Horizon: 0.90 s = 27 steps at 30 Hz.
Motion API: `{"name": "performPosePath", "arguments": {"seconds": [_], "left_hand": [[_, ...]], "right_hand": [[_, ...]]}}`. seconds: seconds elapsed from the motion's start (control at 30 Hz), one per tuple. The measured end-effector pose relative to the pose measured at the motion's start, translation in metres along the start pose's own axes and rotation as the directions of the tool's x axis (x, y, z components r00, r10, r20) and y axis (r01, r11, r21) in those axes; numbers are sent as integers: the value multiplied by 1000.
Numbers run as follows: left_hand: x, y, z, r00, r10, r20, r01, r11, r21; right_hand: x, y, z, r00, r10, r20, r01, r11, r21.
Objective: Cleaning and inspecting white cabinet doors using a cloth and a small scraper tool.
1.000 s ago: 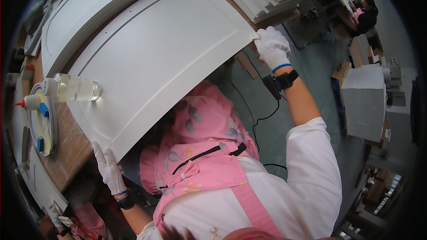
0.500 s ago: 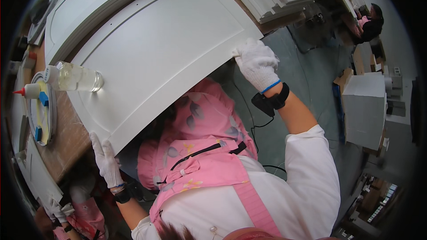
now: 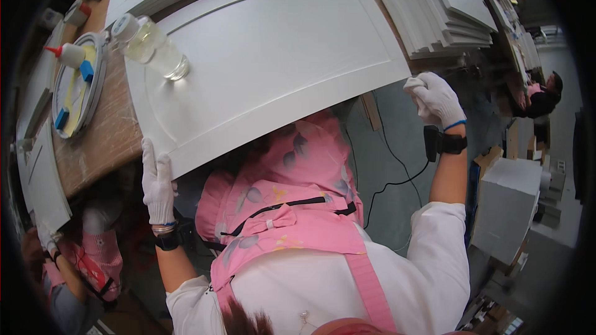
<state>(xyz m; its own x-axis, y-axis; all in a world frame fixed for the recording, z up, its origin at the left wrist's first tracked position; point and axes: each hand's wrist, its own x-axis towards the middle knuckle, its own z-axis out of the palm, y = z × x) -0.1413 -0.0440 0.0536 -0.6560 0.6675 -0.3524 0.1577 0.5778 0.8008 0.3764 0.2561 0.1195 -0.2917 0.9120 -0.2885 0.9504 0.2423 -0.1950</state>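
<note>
A white cabinet door panel (image 3: 279,37) with a recessed centre lies in front of me, its near edge jutting over my lap. My left hand (image 3: 158,189), in a white knit glove, rests against the panel's near left corner, fingers stretched up along the side and apart. My right hand (image 3: 439,100), gloved too, is curled closed just off the near right corner; whether anything is inside the fingers is hidden. On the panel's left part stands a clear bottle (image 3: 152,46) with a white cap and pale liquid.
Stacked white panels (image 3: 428,15) stand at the far right, more behind. A round lid (image 3: 93,102) on the brown table (image 3: 102,155) holds a red-tipped glue bottle (image 3: 69,56) and blue blocks. A co-worker (image 3: 93,260) is at lower left; a dark cable (image 3: 397,183) hangs at right.
My right hand has come away from the panel's near edge to just beyond its right corner. The view has turned, so the panel and bottle sit higher and further right in it.
</note>
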Motion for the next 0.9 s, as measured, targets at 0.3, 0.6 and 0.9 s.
{"name": "performPosePath", "arguments": {"seconds": [0.3, 0.6, 0.9], "left_hand": [[-9, -48, -13, 978, 74, 194, 72, 754, -653], [-23, -66, -9, 965, 127, 229, 125, 545, -829], [-22, -103, -7, 985, 61, 162, 100, 565, -819]], "right_hand": [[8, -168, 114, 740, -499, -450, 323, 851, -414], [-39, -419, 164, 178, -957, -229, 981, 190, -34], [-13, -405, 98, 109, -989, 96, 939, 134, 317]]}}
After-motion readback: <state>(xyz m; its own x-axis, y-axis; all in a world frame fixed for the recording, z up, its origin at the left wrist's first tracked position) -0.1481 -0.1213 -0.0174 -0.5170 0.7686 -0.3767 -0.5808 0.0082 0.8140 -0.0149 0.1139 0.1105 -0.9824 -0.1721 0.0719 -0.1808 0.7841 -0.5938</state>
